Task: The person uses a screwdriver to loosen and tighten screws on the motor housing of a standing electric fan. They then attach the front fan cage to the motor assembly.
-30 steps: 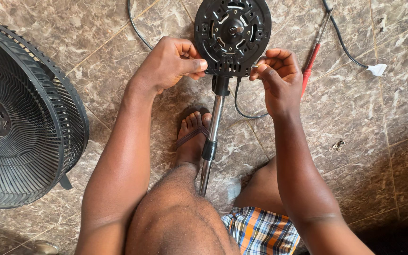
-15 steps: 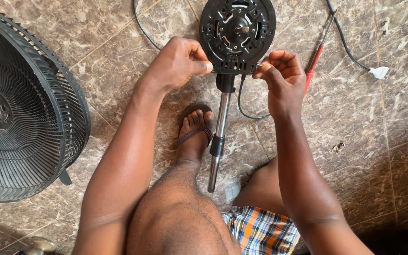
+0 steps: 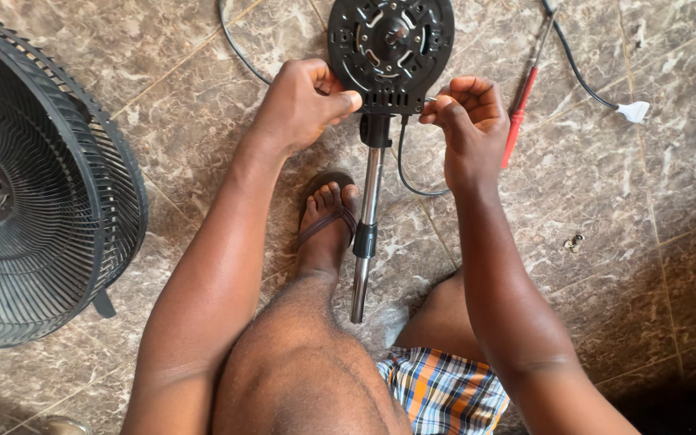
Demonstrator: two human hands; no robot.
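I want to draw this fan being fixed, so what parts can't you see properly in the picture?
Head view:
- Fan grille: cut off by the left edge.
- Round black base: its top is cut off by the upper edge.
- What the right hand pinches: too small, hidden by its fingers.
- Left hand: its fingertips hide the base's rim there.
- Small metal bits on the floor: too small to identify.

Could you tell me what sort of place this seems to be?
Probably a home floor used for a repair: marble-patterned floor tiles, a detached fan grille, and a red-handled screwdriver beside the fan base.
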